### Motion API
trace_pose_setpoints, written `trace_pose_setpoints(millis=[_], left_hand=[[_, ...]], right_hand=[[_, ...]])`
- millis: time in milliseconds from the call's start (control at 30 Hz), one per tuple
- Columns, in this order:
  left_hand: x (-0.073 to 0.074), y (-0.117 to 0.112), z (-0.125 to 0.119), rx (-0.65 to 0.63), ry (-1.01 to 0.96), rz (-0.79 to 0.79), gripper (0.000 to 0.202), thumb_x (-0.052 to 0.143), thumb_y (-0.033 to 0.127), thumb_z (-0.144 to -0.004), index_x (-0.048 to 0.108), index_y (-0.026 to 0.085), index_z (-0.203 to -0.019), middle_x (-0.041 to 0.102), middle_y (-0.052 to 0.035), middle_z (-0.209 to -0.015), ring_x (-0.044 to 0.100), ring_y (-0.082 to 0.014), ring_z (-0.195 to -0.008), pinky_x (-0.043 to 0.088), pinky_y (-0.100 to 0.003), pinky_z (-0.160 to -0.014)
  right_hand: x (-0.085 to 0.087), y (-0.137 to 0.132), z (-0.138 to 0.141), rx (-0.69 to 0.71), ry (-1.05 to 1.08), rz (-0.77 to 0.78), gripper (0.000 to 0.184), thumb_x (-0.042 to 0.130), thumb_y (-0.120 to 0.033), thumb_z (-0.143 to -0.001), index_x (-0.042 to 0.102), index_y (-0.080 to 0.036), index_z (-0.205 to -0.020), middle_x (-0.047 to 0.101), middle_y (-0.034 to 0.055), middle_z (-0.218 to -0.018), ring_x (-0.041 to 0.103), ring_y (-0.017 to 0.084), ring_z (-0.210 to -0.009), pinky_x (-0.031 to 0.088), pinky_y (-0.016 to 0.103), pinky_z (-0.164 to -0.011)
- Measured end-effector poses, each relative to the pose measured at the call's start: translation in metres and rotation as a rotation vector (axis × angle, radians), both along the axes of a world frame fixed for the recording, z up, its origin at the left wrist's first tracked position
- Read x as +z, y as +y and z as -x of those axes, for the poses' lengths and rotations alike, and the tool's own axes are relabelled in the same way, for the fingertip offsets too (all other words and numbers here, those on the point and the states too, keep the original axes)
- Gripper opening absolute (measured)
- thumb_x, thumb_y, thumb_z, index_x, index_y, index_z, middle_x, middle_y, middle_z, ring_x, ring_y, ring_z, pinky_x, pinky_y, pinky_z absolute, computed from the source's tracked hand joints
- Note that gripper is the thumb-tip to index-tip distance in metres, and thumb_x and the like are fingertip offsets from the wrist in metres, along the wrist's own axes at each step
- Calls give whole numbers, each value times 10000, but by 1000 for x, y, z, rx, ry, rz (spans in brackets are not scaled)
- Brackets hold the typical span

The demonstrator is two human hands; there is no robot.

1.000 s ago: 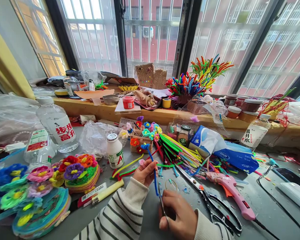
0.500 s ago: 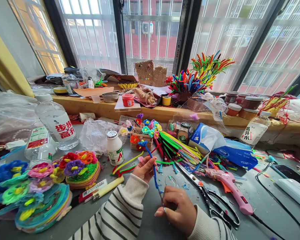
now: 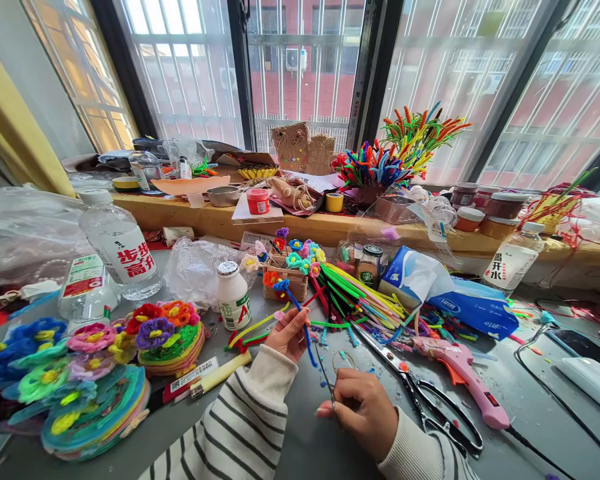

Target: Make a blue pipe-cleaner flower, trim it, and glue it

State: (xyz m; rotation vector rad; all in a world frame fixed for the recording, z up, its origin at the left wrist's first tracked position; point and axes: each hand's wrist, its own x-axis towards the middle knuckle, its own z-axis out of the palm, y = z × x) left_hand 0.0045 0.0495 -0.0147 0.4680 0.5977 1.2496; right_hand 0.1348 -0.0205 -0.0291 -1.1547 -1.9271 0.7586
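My left hand (image 3: 291, 335) pinches a blue pipe-cleaner stem (image 3: 300, 315) that ends in a small blue flower near the little wooden basket (image 3: 286, 280). The stem runs down into a thin bare wire (image 3: 326, 380), and my right hand (image 3: 361, 408) is closed on that wire's lower end just above the grey table. Both sleeves are white with dark stripes. A small wire ring (image 3: 343, 361) lies on the table between my hands and the scissors.
Large scissors (image 3: 420, 397) and a pink glue gun (image 3: 463, 377) lie to the right. A bundle of coloured pipe cleaners (image 3: 360, 297), a small white bottle (image 3: 233, 305), water bottles (image 3: 120, 247) and stacked flower coasters (image 3: 95, 380) crowd the table. A wooden ledge (image 3: 325, 230) holds jars.
My right hand has slid up along the wire toward my left hand. The blue stem has tilted and its flower end sits a little higher and farther left.
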Motion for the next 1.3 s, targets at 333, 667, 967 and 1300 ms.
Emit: trace_pose_setpoints(millis=[333, 667, 967, 1300], left_hand=[[-2, -4, -4, -98, 69, -34, 199, 682, 223, -445, 591, 148, -606, 516, 44, -444, 462, -41, -410, 363, -150, -391], [-4, -6, -7, -132, 140, -45, 232, 691, 243, -417, 592, 140, -599, 505, 39, -426, 451, -40, -415, 345, -140, -384], [-3, -4, -6, -91, 87, -14, 212, 688, 222, -431, 609, 152, -614, 522, 43, -437, 463, -31, -407, 347, -121, -373], [6, -6, -3, -97, 212, 16, 275, 672, 215, -463, 609, 163, -726, 574, 19, -583, 477, -30, -435, 374, -133, -401]], right_hand=[[3, -6, 1, 147, -63, 32, 550, 257, -651, -628, 436, -156, -467, 340, -24, -502, 337, 86, -464, 222, 212, -422], [1, -4, 3, 108, -53, 32, 501, 347, -608, -632, 416, -156, -425, 329, -33, -473, 322, 77, -440, 217, 209, -401], [-1, 0, 3, 29, -55, 35, 434, 447, -507, -644, 354, -164, -395, 327, -33, -460, 332, 82, -439, 237, 205, -418], [-5, 5, -6, -69, -111, -43, 387, 490, -462, -642, 378, -162, -425, 348, -28, -493, 346, 84, -456, 263, 199, -430]])
